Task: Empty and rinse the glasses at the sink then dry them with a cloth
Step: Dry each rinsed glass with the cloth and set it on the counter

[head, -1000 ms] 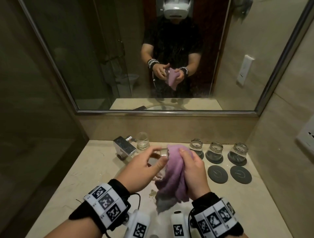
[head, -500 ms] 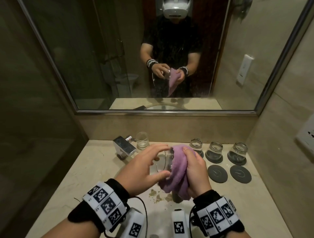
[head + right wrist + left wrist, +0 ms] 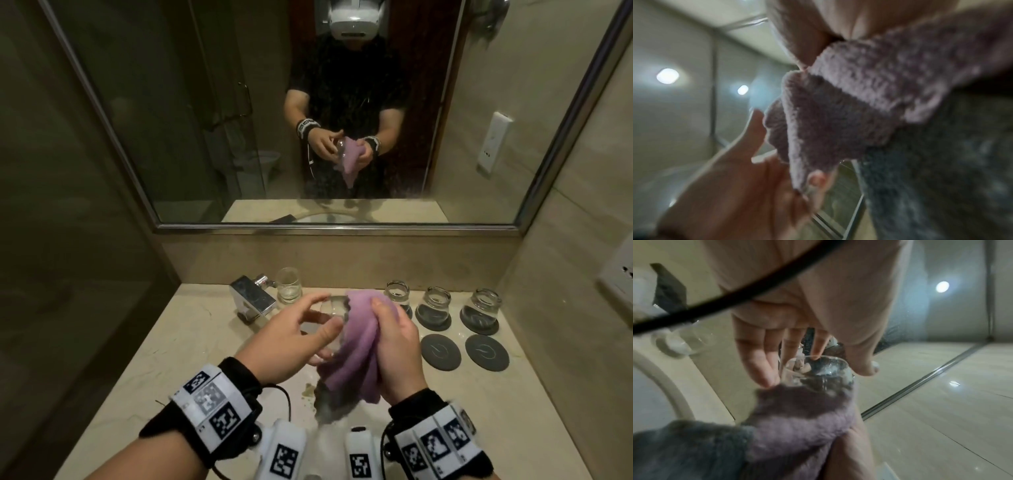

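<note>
Over the sink my left hand point(image 3: 301, 339) holds a clear glass point(image 3: 334, 310) on its side, fingertips and thumb round its base end point(image 3: 818, 369). My right hand point(image 3: 394, 346) grips a purple cloth point(image 3: 356, 342) bunched around the glass's other end; a grey part of the cloth hangs below. In the left wrist view the cloth point(image 3: 797, 415) covers the lower half of the glass. In the right wrist view the cloth point(image 3: 849, 100) fills the frame and the glass is mostly hidden.
A chrome tap point(image 3: 253, 301) stands at the back left with a glass of water point(image 3: 289, 286) beside it. Three upturned glasses point(image 3: 436, 305) sit on dark coasters at the right; two coasters point(image 3: 486, 353) are bare. A mirror point(image 3: 308, 102) faces me, walls on both sides.
The glass has turned in my left hand, whose fingers have shifted on its base, while my right hand has worked the cloth round it. Both hands stay over the sink.
</note>
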